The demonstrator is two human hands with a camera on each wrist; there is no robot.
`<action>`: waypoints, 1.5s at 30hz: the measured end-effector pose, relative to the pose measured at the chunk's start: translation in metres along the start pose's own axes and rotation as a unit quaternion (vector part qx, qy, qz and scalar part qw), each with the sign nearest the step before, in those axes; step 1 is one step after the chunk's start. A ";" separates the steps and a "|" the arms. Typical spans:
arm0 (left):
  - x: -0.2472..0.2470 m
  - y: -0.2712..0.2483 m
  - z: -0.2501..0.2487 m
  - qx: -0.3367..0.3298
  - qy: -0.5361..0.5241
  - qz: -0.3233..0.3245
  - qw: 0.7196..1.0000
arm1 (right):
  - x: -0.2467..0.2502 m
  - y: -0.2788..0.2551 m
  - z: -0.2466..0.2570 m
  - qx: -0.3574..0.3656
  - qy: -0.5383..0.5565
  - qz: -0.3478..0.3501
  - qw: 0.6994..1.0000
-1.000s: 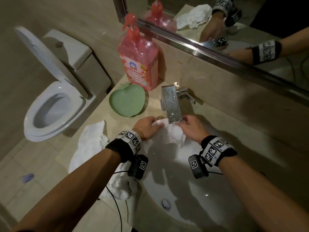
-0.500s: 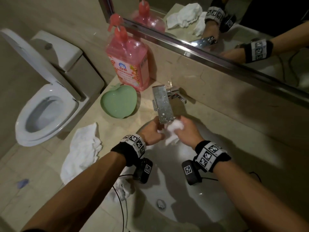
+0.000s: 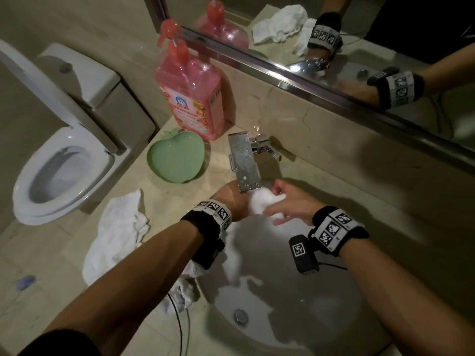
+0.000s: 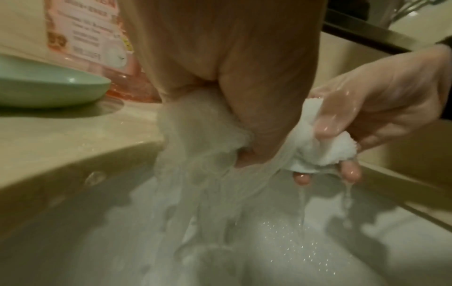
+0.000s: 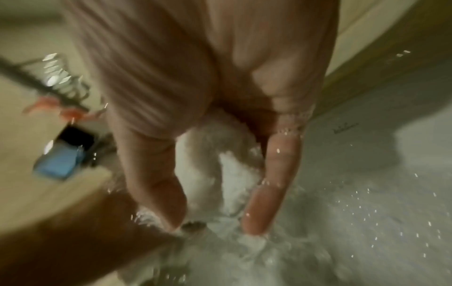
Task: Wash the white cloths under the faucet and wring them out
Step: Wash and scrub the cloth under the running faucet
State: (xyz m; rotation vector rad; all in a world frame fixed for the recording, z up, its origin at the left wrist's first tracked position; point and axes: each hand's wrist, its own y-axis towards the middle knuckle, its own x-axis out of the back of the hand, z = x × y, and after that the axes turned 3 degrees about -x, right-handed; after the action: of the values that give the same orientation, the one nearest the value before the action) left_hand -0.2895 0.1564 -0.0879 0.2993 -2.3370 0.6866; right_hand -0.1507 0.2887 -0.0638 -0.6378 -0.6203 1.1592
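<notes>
A bunched white cloth [image 3: 262, 202] is held just under the chrome faucet [image 3: 245, 164], over the white sink [image 3: 295, 304]. My left hand [image 3: 232, 199] grips its left end, and my right hand [image 3: 288, 204] curls its fingers round the right end. In the left wrist view the wet cloth [image 4: 318, 143] is squeezed between both hands and water streams off it into the basin. In the right wrist view the cloth [image 5: 220, 160] sits between my thumb and fingers. Another white cloth [image 3: 118, 232] lies crumpled on the counter to the left.
A pink soap bottle [image 3: 192, 98] and a green apple-shaped dish [image 3: 176, 160] stand behind the faucet on the left. A toilet [image 3: 59, 170] with its lid up is at far left. A mirror [image 3: 334, 34] runs along the back wall. More white cloth [image 3: 185, 289] hangs over the sink's left rim.
The cloth, spread between my hands a second ago, is now bunched into a tight wad. Both hands have closed in together under the spout, and water runs off.
</notes>
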 end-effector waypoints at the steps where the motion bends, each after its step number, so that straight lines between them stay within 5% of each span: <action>1: 0.001 0.001 -0.002 0.008 -0.014 -0.003 1.000 | -0.003 0.002 0.001 -0.004 -0.051 -0.013 0.999; 6: 0.000 0.008 -0.010 0.030 0.083 0.067 0.994 | -0.028 0.013 0.008 0.038 -0.281 -0.048 0.958; 10: -0.006 0.009 0.001 0.043 0.157 0.059 0.985 | -0.041 0.023 0.009 0.047 -0.397 -0.068 0.914; 17: -0.004 0.021 -0.022 0.025 0.144 0.093 0.985 | -0.037 0.028 0.006 0.074 -0.501 -0.088 0.858; 22: -0.005 0.021 -0.018 -0.010 0.138 0.099 0.985 | -0.033 0.034 0.008 0.070 -0.501 -0.098 0.857; 26: -0.003 0.019 -0.009 0.009 0.107 0.142 0.984 | -0.025 0.029 0.003 0.066 -0.429 -0.102 0.895; 29: -0.005 0.008 0.006 0.021 0.048 0.125 0.991 | -0.009 0.028 -0.007 0.056 -0.269 -0.094 0.957; 32: 0.000 0.000 0.008 0.032 -0.038 0.128 0.991 | 0.003 0.022 -0.009 0.025 -0.141 -0.060 0.988; 35: 0.006 -0.006 0.005 -0.010 -0.115 0.143 0.983 | 0.000 0.016 -0.009 0.022 -0.034 -0.064 0.997; 38: 0.008 -0.012 0.012 0.077 -0.232 0.044 0.969 | -0.015 0.015 -0.011 0.038 0.049 -0.093 0.994; 45: 0.015 -0.038 0.013 0.078 -0.494 0.067 0.863 | -0.044 0.021 -0.033 0.038 0.194 -0.102 0.975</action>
State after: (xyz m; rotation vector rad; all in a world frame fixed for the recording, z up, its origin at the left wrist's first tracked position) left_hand -0.2934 0.1167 -0.0712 0.6943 -3.3018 0.9355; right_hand -0.1522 0.2479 -0.1059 -0.6957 -0.2984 0.8311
